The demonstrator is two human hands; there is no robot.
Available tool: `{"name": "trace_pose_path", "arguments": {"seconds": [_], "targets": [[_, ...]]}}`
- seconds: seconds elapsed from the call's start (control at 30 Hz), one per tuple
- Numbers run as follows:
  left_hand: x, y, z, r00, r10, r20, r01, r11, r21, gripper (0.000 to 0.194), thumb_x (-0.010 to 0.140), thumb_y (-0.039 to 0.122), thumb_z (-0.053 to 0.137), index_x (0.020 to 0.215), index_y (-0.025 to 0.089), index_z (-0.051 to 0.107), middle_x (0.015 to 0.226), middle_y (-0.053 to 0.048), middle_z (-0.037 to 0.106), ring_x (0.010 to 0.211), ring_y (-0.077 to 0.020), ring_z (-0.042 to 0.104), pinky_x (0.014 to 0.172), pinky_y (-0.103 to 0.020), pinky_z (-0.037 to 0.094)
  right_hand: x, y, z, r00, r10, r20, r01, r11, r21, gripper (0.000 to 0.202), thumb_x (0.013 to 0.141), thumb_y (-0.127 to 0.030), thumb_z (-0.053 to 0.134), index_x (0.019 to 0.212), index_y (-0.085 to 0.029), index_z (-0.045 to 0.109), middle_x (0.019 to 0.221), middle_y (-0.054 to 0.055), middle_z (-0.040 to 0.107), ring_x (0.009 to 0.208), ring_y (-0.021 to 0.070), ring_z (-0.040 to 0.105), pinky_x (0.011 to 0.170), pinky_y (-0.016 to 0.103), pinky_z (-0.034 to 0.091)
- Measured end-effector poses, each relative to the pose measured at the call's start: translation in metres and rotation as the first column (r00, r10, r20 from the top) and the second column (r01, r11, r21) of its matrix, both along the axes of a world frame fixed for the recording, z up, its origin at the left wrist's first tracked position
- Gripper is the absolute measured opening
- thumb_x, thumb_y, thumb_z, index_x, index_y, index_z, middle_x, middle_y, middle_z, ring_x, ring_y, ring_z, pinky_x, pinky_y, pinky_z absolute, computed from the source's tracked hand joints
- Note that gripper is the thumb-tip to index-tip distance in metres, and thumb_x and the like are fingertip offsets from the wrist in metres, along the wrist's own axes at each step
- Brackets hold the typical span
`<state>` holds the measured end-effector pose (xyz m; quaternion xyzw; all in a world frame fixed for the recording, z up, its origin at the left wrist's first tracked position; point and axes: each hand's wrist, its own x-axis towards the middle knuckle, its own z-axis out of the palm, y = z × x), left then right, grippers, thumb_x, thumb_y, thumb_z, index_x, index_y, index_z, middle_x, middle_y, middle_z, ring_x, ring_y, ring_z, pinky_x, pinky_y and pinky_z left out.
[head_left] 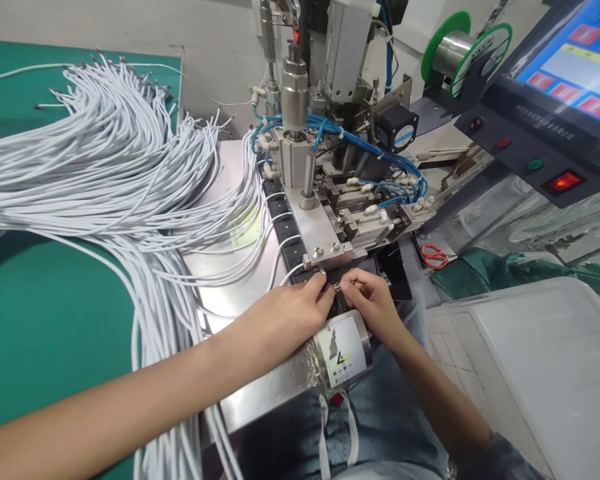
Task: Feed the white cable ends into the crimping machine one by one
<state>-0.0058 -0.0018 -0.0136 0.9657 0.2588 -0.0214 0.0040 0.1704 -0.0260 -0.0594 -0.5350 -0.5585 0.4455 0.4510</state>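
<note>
At the front end of the machine's black fixture track [291,248], my left hand [307,303] is closed, with thumb and fingers pinched at a cable end. My right hand [373,303] is close beside it on the right, its thumb and index finger pinched on thin coloured wires [337,287] between the two hands. The fingers hide most of the cable end. Several white cables [280,250] run from the left into the track. Just below my hands is a metal cylinder with a white label [343,353].
A large bundle of white cables [105,167] covers part of the green mat [55,313]. The press [295,133] stands behind my hands. To the right are red-handled scissors [434,257], a control screen [575,80], a solder spool [453,55] and a white bin [545,313].
</note>
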Motion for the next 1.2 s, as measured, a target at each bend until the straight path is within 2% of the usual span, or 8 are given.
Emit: {"name": "trace_pose_path", "arguments": {"seconds": [0.23,0.47,0.63,0.8,0.87,1.0,1.1,1.2], "targets": [[0.002,0.001,0.005,0.997,-0.021,-0.068,0.023,0.999,0.034,0.035,0.08,0.004,0.041,0.113,0.01,0.051,0.095,-0.009,0.054,0.059,-0.0139,0.059,0.052,-0.026,0.05,-0.001,0.004,0.001,0.996,0.007,-0.088,-0.018,0.992,-0.122,0.02,0.074,-0.032,0.054,0.063,-0.016,0.05,0.05,-0.005,0.04,0.045,0.0065,0.032,0.042,0.02,0.025],[0.002,0.001,0.006,1.0,-0.002,-0.007,0.002,1.0,-0.017,0.032,0.082,0.005,0.041,0.111,0.01,0.053,0.094,-0.01,0.053,0.062,-0.0149,0.06,0.055,-0.028,0.051,-0.002,0.006,0.005,0.994,-0.053,-0.099,0.042,0.993,-0.108,0.02,0.074,-0.035,0.057,0.071,-0.015,0.055,0.054,-0.003,0.05,0.048,0.008,0.044,0.045,0.02,0.035],[0.003,0.001,0.008,1.0,-0.009,-0.021,0.008,1.0,-0.018,0.032,0.082,0.005,0.039,0.11,0.008,0.054,0.094,-0.011,0.053,0.062,-0.0173,0.06,0.053,-0.03,0.05,-0.003,0.01,0.001,0.978,-0.002,-0.206,-0.051,0.967,-0.251,0.026,0.069,-0.04,0.06,0.067,-0.017,0.049,0.051,-0.005,0.045,0.044,0.0069,0.039,0.042,0.019,0.031],[0.004,-0.001,0.011,0.999,-0.004,-0.047,0.006,0.999,0.038,0.036,0.079,0.005,0.044,0.114,0.009,0.053,0.092,-0.01,0.055,0.061,-0.017,0.059,0.048,-0.027,0.046,-0.004,0.008,-0.003,0.971,0.063,-0.23,-0.119,0.963,-0.24,0.036,0.075,-0.047,0.053,0.059,-0.019,0.038,0.048,-0.008,0.031,0.042,0.0056,0.025,0.04,0.02,0.02],[0.003,-0.005,0.015,0.999,0.028,-0.045,-0.026,0.998,0.054,0.033,0.076,0.004,0.046,0.107,0.009,0.057,0.088,-0.01,0.056,0.06,-0.0174,0.059,0.048,-0.028,0.045,-0.006,0.007,-0.005,0.973,0.07,-0.221,-0.117,0.971,-0.206,0.035,0.076,-0.046,0.052,0.059,-0.019,0.036,0.048,-0.008,0.027,0.043,0.006,0.022,0.041,0.02,0.02],[0.001,-0.012,0.025,0.986,0.135,-0.102,-0.132,0.991,0.029,0.017,0.068,-0.001,0.05,0.07,0.012,0.06,0.069,-0.006,0.055,0.051,-0.0177,0.055,0.046,-0.028,0.042,-0.005,0.011,-0.01,0.988,0.092,-0.127,-0.111,0.983,-0.147,0.03,0.081,-0.04,0.046,0.061,-0.02,0.036,0.051,-0.008,0.026,0.046,0.0073,0.024,0.044,0.021,0.022],[0.0,-0.013,0.031,0.973,0.181,-0.142,-0.179,0.983,0.028,0.017,0.067,-0.001,0.05,0.066,0.013,0.059,0.066,-0.006,0.056,0.047,-0.0178,0.055,0.044,-0.027,0.039,0.002,0.012,-0.013,1.0,0.017,0.003,-0.016,0.997,-0.077,0.029,0.083,-0.035,0.044,0.061,-0.02,0.035,0.053,-0.007,0.027,0.048,0.0081,0.026,0.045,0.022,0.023],[-0.001,-0.012,0.031,0.977,0.17,-0.128,-0.169,0.985,0.02,0.017,0.068,0.001,0.049,0.065,0.014,0.06,0.068,-0.006,0.058,0.048,-0.0178,0.056,0.044,-0.027,0.038,0.011,-0.005,-0.01,0.966,-0.235,0.108,0.23,0.972,0.056,0.031,0.084,-0.032,0.044,0.059,-0.02,0.031,0.055,-0.005,0.028,0.049,0.0085,0.027,0.046,0.023,0.023]]}}
